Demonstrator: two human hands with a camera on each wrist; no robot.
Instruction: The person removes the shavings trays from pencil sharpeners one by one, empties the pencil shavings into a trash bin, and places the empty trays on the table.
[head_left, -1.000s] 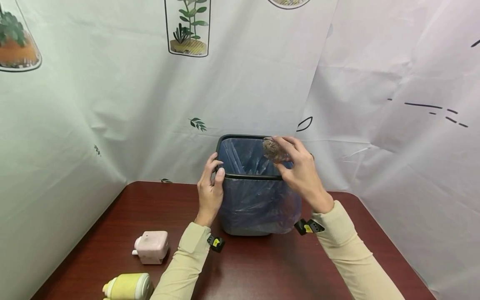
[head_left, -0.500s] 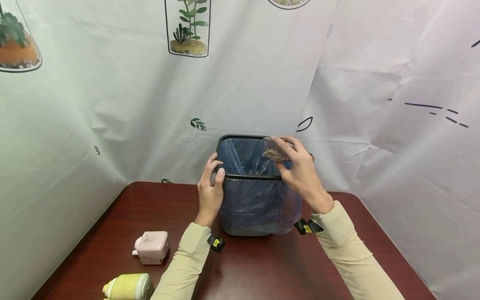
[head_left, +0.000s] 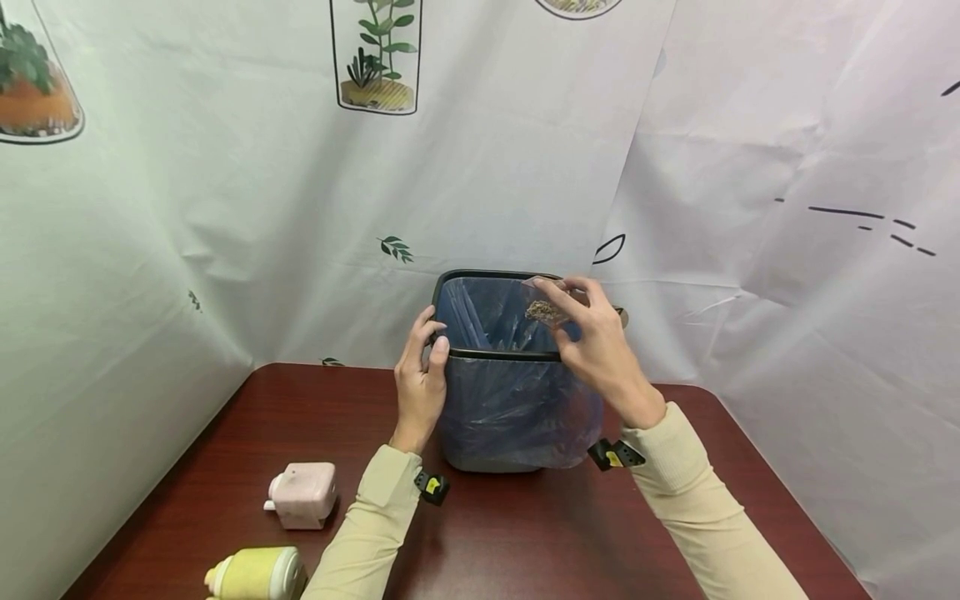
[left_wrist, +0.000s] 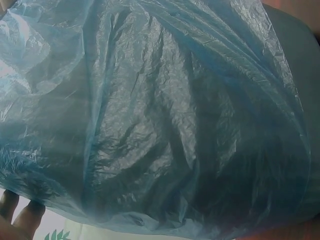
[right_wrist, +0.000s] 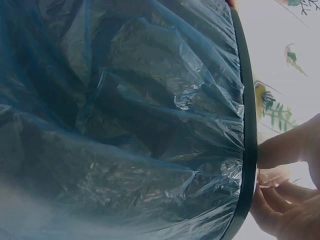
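A trash bin (head_left: 504, 355) lined with a blue plastic bag (head_left: 517, 412) stands on the table. My left hand (head_left: 420, 392) grips its left rim, thumb towards the front. In the left wrist view, fingertips (left_wrist: 27, 217) show beyond the bag's edge. Over the bin's right side, my right hand (head_left: 600, 350) pinches a small clear plastic container between thumb and fingers. Brown shavings (head_left: 542, 312) lie in its lower part; the fingers hide much of the rest. In the right wrist view, the pinkish clear container (right_wrist: 274, 176) shows past the dark rim.
A pink hand-crank pencil sharpener (head_left: 307, 496) sits on the dark red table (head_left: 360, 417) at left. Nearer me lies a yellow and white one of similar shape (head_left: 251, 573). White printed cloth (head_left: 300, 208) hangs close behind and at both sides.
The shavings, spread across the container a second ago, now sit in a smaller clump lower down. My right fingers have shifted slightly on the container. The left hand and bin stay put.
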